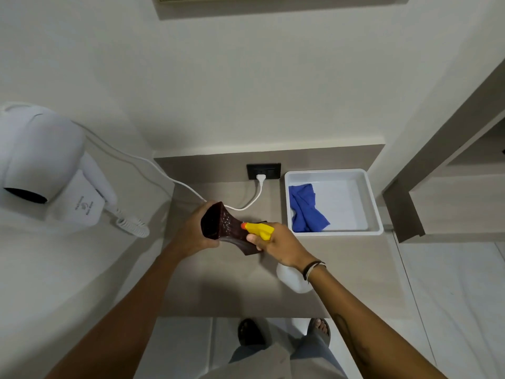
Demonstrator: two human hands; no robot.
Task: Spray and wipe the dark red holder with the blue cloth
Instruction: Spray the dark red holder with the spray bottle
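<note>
My left hand [195, 233] grips the dark red holder [222, 228] and holds it tilted above the counter, its wet, droplet-speckled face turned to the right. My right hand [278, 246] is shut on a spray bottle with a yellow trigger head [259, 230] and an orange nozzle that almost touches the holder. The bottle's white body [291, 279] hangs below my wrist. The blue cloth [304, 212] lies crumpled in the left half of a white tray [371, 203], to the right of both hands.
A white wall-mounted hair dryer [41, 162] hangs at the left, its coiled cord [134, 227] beside my left hand. A white plug cable [257, 192] runs to a black socket [263, 171] behind the holder. The grey counter [232, 283] ends near my feet.
</note>
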